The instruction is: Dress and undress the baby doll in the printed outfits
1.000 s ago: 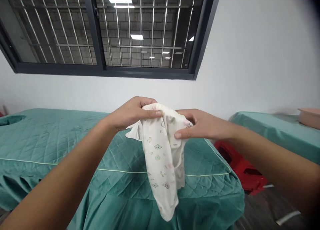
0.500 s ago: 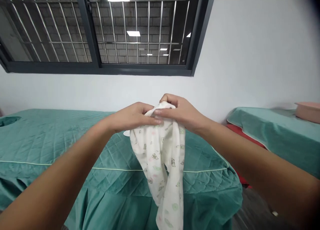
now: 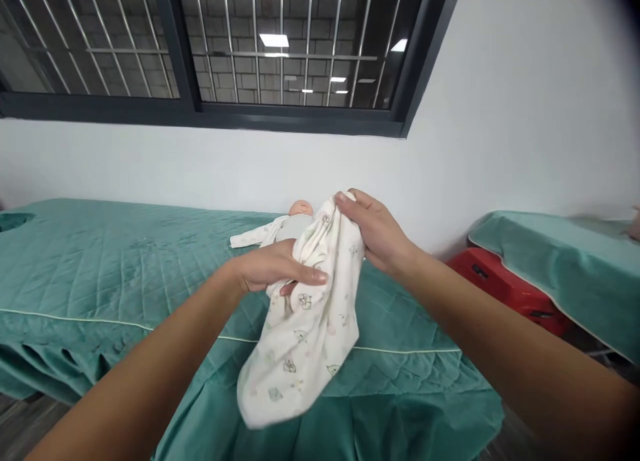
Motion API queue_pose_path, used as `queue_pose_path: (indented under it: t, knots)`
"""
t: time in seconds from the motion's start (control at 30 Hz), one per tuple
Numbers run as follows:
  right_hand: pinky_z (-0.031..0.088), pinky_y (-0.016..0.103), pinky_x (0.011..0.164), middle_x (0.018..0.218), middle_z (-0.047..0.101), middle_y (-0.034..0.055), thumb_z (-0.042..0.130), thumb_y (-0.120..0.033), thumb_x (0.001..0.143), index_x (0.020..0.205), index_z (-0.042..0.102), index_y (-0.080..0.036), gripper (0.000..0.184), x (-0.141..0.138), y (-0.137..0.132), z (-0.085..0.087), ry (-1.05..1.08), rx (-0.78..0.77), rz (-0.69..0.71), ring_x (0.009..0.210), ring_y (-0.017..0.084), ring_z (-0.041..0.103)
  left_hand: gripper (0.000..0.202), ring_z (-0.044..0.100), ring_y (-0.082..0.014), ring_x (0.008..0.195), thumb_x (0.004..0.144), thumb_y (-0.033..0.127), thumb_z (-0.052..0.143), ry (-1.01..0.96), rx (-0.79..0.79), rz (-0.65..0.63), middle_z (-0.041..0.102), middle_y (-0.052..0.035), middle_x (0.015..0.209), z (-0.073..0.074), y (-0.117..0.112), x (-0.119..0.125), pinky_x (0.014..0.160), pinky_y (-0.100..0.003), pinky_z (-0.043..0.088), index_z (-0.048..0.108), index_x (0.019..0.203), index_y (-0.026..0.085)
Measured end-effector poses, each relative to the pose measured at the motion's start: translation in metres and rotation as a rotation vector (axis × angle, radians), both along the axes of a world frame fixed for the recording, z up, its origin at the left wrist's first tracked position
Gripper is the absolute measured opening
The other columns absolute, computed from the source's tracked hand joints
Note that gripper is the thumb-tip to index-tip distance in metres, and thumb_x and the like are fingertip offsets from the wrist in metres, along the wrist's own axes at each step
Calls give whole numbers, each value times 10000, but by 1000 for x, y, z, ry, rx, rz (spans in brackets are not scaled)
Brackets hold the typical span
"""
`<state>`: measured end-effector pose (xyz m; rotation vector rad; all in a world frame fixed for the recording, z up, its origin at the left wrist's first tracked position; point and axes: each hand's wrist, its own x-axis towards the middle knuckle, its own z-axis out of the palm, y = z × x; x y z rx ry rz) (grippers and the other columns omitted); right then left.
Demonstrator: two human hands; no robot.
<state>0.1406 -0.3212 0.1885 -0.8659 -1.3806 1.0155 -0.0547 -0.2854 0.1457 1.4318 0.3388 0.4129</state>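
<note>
While the green bed (image 3: 100, 267) fills the left side, the left hand (image 3: 273, 271) is curled half shut around the middle of the baby cloth (image 3: 300, 341). The cloth hangs in the air over the near edge of the bed. It looks soft, light and floppy, so an edge seems the best place to hold it. A doll (image 3: 293, 224) lies far behind it. The right hand (image 3: 377, 234) pinches the top edge tight. 1 red stool (image 3: 505, 287) sits on the right.

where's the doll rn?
Head view, centre: the doll lies on the green bed by the wall, just behind the white garment held by the left hand and right hand.
</note>
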Motion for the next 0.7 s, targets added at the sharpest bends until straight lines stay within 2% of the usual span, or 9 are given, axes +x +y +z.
queue_pose_path:
  t: [0.03,0.1,0.2,0.27,0.33,0.43,0.5,0.63,0.7]
  knots:
    - [468,219,591,692,617,-33,701,-486,815,763,576,-195,322,1,3,-4,17,-16,-1,607,100,561,440,692,-264,896,709,278,821,20,8,-4,726,-111,887,-2,3,0,822,-371,557,681,1095,121]
    - [486,232,620,731,644,-26,708,-490,806,808,608,-194,312,5,8,-13,-28,-79,65,645,112,591,403,693,-259,928,748,256,787,-33,-20,71,728,-117,959,-7,10,2,840,-359,555,680,1114,127]
    - [520,270,736,869,714,12,776,-437,745,931,688,-177,332,13,13,-29,-293,-239,338,809,164,661,368,699,-254,939,823,268,711,-201,-125,201,721,-133,1032,-16,25,7,826,-339,559,664,1155,116]
    - [527,291,779,941,737,40,788,-425,732,990,717,-166,372,16,16,-40,-440,-337,444,879,197,677,365,704,-260,929,842,272,687,-257,-187,222,721,-145,1036,-23,33,9,796,-332,567,659,1165,103]
    - [534,300,773,960,746,62,747,-458,771,1004,728,-158,380,15,21,-51,-414,-381,386,862,203,687,378,704,-269,940,849,281,679,-278,-236,223,718,-154,1057,-30,38,11,792,-334,570,652,1181,103]
    - [540,320,825,1007,746,83,697,-452,827,1072,711,-161,381,10,30,-62,-130,-334,225,889,207,695,425,694,-277,992,853,314,678,-267,-272,226,714,-157,1091,-41,41,9,844,-353,560,631,1229,121]
    - [537,338,873,1042,740,86,700,-416,833,1129,690,-169,385,7,36,-65,55,-300,163,940,220,692,482,692,-281,998,819,336,722,-183,-250,193,725,-153,1062,-48,40,7,868,-370,551,627,1242,126]
    - [549,362,867,1043,738,90,662,-433,861,1176,660,-172,410,5,41,-69,219,-316,171,954,241,692,581,682,-290,1019,671,240,848,55,-127,-10,735,-141,1060,-53,36,4,926,-407,526,655,1208,133]
    - [555,358,846,1051,735,94,630,-460,881,1195,647,-172,426,8,40,-70,214,-333,203,951,238,692,550,668,-292,1057,664,208,849,62,-122,-29,724,-142,1108,-53,38,5,954,-410,512,671,1179,135]
